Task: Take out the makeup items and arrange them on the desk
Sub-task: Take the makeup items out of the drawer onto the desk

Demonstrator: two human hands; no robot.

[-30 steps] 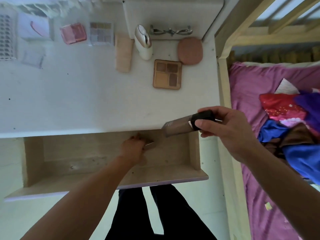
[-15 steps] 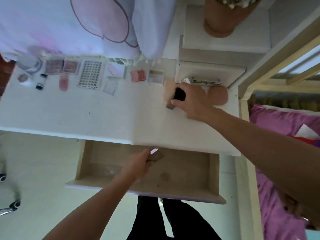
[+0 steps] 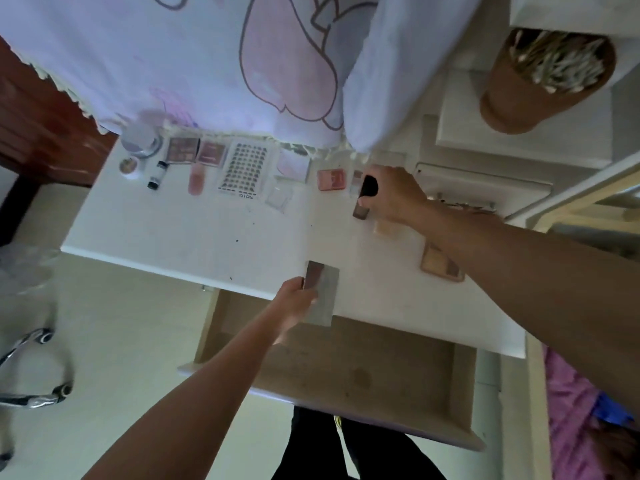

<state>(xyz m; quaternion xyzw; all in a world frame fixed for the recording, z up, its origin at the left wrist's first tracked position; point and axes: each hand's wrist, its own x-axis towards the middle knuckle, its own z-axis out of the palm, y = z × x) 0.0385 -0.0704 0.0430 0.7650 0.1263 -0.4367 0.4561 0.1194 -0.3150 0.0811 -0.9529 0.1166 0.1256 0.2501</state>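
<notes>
White surface (image 3: 207, 233) fills the middle, and the open drawer (image 3: 346, 372) juts out beneath its near edge. The right arm stretches long across to the back right, where the right hand (image 3: 393, 195) is curled round a black-capped tube (image 3: 369, 186), brown end pointing down; whether it touches the surface, hard to tell. It's just beside the pink compact (image 3: 331, 179). The left arm comes up over the drawer, and the left hand (image 3: 294, 304) pinches a flat grey palette (image 3: 323, 289) above the surface's near edge. The hands are well apart. A gridded sheet (image 3: 243, 171) lies in the back row.
</notes>
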